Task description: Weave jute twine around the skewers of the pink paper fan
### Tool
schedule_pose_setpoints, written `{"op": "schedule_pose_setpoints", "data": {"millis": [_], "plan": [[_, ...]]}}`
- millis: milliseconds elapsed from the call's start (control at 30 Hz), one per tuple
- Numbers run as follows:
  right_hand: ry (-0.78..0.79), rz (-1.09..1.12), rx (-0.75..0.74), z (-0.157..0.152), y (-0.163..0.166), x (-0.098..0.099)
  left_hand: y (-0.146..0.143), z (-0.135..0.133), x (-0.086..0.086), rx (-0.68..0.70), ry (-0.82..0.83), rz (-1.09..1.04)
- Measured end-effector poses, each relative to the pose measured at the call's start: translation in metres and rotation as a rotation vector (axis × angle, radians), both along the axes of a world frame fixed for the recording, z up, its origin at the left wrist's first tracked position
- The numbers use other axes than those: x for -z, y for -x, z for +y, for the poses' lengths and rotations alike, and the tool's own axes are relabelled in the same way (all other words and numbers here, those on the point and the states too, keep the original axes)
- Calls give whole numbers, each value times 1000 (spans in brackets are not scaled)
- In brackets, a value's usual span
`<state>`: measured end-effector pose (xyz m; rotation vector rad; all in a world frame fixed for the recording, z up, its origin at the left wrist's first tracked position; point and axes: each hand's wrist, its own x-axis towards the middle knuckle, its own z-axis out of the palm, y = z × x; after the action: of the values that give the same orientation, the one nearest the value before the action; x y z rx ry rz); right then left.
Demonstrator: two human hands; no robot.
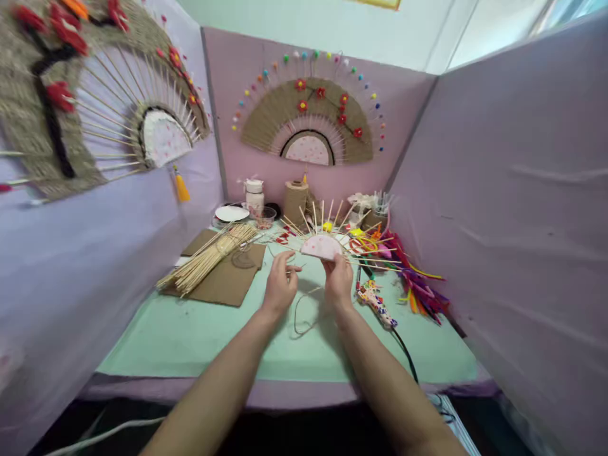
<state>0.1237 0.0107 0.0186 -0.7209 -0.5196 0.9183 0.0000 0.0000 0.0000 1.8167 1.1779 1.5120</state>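
Right hand (339,280) grips the half-round panel (319,246) by its lower edge; left hand (280,284) half-curled, hold undeterminable. Panel should stay steady, sticks (305,220) unpressed.

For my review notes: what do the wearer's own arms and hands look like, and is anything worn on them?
Both the left hand and right hand are ungloved. The left forearm and right forearm are bare down to the picture's lower edge, with no sleeve, watch or bracelet in sight. The fingers are too small to rule out a thin ring.
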Motion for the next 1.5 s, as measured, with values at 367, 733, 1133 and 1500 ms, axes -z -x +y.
{"op": "schedule_pose_setpoints", "data": {"millis": [367, 733, 1133, 1500], "plan": [[-125, 297, -154, 2, -17, -14, 15, 8, 20, -65, 300, 794], [-148, 156, -502, -15, 16, -6, 10, 15, -17, 328, 408, -607], [-167, 93, -395, -9, 9, -3, 24, 22, -15, 73, 549, -1050], [-158, 106, -341, -8, 6, -5, 20, 16, -17, 189, 598, -882]]}}
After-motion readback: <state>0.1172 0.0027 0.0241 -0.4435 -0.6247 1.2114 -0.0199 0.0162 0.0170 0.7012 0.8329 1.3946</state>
